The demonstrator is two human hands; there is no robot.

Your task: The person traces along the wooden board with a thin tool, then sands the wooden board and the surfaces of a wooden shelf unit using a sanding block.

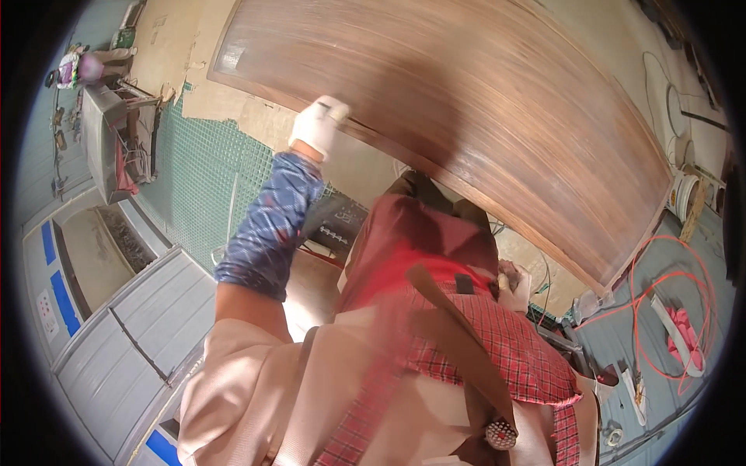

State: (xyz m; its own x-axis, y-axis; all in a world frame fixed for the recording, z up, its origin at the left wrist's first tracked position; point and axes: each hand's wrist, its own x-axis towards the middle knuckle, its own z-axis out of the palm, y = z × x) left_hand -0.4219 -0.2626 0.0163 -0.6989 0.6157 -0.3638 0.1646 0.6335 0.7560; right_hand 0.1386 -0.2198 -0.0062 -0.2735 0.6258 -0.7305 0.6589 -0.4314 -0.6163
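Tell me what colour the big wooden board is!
The wooden board is brown with darker streaks along it, best seen in the head view.

left hand [320, 124]: white glove [313, 135] | blue patterned oversleeve [268, 225] | beige top [241, 380] | red plaid apron [513, 349] | brown strap [460, 334]

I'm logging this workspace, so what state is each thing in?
Wooden panel: uncovered, partly shadowed.
Left hand: gloved, at the panel's near edge, grip unclear.
Blue sleeve: worn over the left forearm.
Plaid apron: worn.
Right hand: fingers curled, beside the apron, grip unclear.
Orange cord: loosely looped.
Pink bundle: crumpled.
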